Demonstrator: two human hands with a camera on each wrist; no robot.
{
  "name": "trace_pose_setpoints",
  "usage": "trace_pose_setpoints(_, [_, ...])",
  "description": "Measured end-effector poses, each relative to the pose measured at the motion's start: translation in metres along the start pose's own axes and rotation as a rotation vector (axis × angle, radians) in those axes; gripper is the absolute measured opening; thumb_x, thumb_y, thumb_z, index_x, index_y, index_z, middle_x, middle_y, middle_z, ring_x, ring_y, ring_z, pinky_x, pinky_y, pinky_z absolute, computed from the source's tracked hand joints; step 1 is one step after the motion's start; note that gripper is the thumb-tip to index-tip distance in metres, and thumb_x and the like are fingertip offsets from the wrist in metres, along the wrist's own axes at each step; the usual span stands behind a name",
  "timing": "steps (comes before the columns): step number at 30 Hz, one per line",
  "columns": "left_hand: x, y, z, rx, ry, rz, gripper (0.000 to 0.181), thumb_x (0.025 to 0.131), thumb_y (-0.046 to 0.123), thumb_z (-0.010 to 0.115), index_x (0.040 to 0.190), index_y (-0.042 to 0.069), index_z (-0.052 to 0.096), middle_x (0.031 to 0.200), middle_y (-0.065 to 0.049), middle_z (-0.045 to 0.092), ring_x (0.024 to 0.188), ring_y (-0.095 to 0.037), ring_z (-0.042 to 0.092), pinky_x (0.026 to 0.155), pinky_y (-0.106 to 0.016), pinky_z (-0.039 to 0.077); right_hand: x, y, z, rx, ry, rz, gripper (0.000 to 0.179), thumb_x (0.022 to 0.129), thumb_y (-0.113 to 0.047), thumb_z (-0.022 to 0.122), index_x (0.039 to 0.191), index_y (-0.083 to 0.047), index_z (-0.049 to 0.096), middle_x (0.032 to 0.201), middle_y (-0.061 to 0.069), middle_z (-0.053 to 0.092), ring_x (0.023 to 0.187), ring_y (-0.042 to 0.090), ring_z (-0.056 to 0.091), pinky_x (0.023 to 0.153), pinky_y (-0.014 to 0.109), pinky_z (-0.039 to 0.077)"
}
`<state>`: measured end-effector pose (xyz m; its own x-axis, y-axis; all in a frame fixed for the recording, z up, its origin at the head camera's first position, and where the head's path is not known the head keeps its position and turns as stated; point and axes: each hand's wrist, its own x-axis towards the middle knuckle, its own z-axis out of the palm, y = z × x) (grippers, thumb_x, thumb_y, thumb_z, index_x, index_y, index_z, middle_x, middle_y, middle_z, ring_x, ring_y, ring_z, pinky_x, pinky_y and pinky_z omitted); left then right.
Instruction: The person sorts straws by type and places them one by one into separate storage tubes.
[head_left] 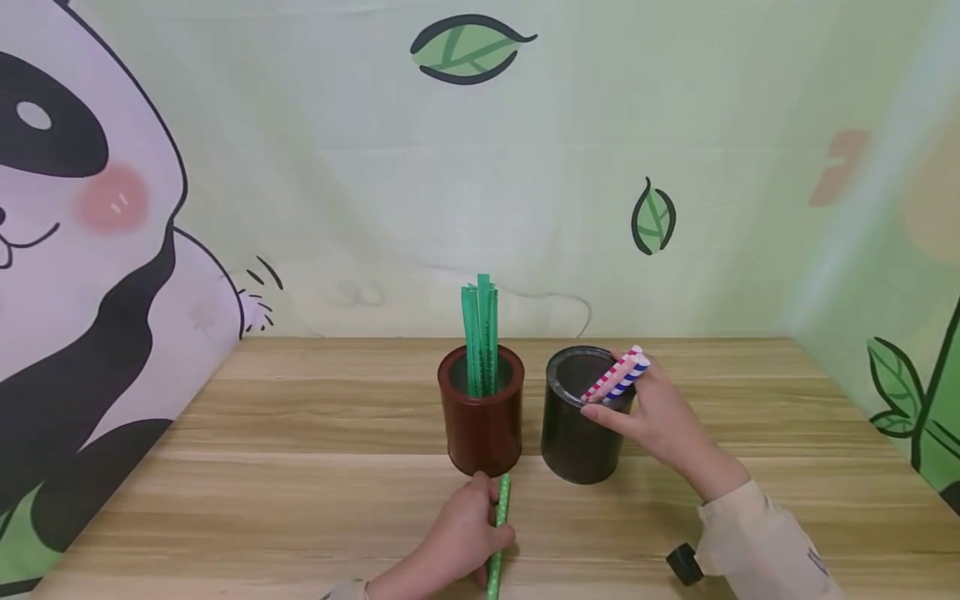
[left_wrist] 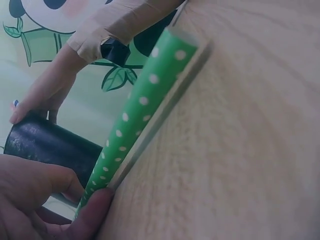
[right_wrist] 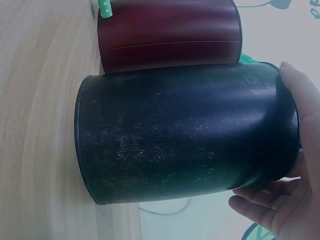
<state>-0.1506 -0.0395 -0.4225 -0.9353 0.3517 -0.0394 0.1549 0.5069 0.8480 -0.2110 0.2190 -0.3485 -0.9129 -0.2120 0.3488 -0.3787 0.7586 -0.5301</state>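
Observation:
My left hand (head_left: 461, 529) pinches a green paper straw with white dots (head_left: 502, 521) between thumb and fingers. In the left wrist view the dotted straw (left_wrist: 135, 112) lies low along the tabletop. With my right hand (head_left: 663, 417) I grip the rim of a black round holder (head_left: 581, 442), thumb at the near side and fingers round the far side. Inside it, red-and-white and blue-and-white striped straws (head_left: 626, 377) lean on the right rim, within the hand's span. The right wrist view shows the black holder's side (right_wrist: 180, 135) upright on the table, its opening hidden.
A dark red holder (head_left: 483, 437) stands just left of the black one, with several thin green wrapped sticks (head_left: 480, 333) upright in it. The wooden table (head_left: 300, 467) meets a printed cloth backdrop (head_left: 360, 167) behind. A black wrist device (head_left: 684, 564) sits at my right sleeve.

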Motion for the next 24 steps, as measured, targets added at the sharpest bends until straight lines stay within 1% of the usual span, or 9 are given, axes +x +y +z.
trace_pose_setpoints(6, [0.0, 0.002, -0.002, -0.008, -0.009, 0.034, 0.028, 0.076, -0.003, 0.061, 0.098, 0.001, 0.045, 0.069, -0.003, 0.051, 0.035, -0.007, 0.047, 0.032, -0.027, 0.045, 0.001, 0.002, 0.001, 0.003, 0.007, -0.014, 0.073, 0.081, -0.043, 0.073, 0.134, 0.001, 0.046, 0.127, 0.022, 0.052, 0.116, 0.037, 0.052, 0.095, 0.057, 0.049])
trace_pose_setpoints(9, [0.001, 0.004, -0.004, -0.006, 0.004, 0.063, 0.03, 0.076, -0.004, 0.061, 0.1, 0.002, 0.044, 0.069, -0.002, 0.051, 0.036, -0.006, 0.046, 0.033, -0.024, 0.043, 0.001, 0.002, 0.001, 0.009, 0.007, -0.019, 0.073, 0.081, -0.043, 0.073, 0.133, 0.0, 0.047, 0.126, 0.021, 0.053, 0.115, 0.036, 0.053, 0.095, 0.056, 0.049])
trace_pose_setpoints(13, [0.0, 0.008, -0.007, -0.012, 0.019, 0.085, 0.034, 0.077, -0.004, 0.061, 0.104, 0.003, 0.043, 0.07, -0.001, 0.051, 0.04, -0.007, 0.046, 0.035, -0.021, 0.042, 0.0, 0.001, 0.001, 0.003, 0.004, -0.01, 0.074, 0.081, -0.044, 0.072, 0.134, 0.0, 0.046, 0.127, 0.022, 0.052, 0.115, 0.036, 0.053, 0.095, 0.057, 0.049])
trace_pose_setpoints(20, [-0.003, 0.016, -0.014, -0.046, 0.022, 0.109, 0.034, 0.079, -0.005, 0.059, 0.108, 0.004, 0.042, 0.072, -0.001, 0.049, 0.04, -0.007, 0.045, 0.034, -0.022, 0.043, 0.0, 0.0, 0.0, -0.007, 0.007, -0.012, 0.073, 0.081, -0.044, 0.072, 0.134, 0.0, 0.047, 0.126, 0.022, 0.053, 0.115, 0.036, 0.053, 0.095, 0.056, 0.049])
trace_pose_setpoints(24, [-0.004, 0.023, -0.017, -0.055, 0.024, 0.143, 0.037, 0.08, -0.005, 0.058, 0.112, 0.005, 0.043, 0.075, -0.002, 0.049, 0.046, -0.006, 0.046, 0.035, -0.023, 0.045, 0.0, 0.001, 0.0, -0.006, 0.012, -0.011, 0.072, 0.081, -0.043, 0.073, 0.132, 0.0, 0.048, 0.126, 0.022, 0.054, 0.114, 0.036, 0.054, 0.094, 0.055, 0.049])
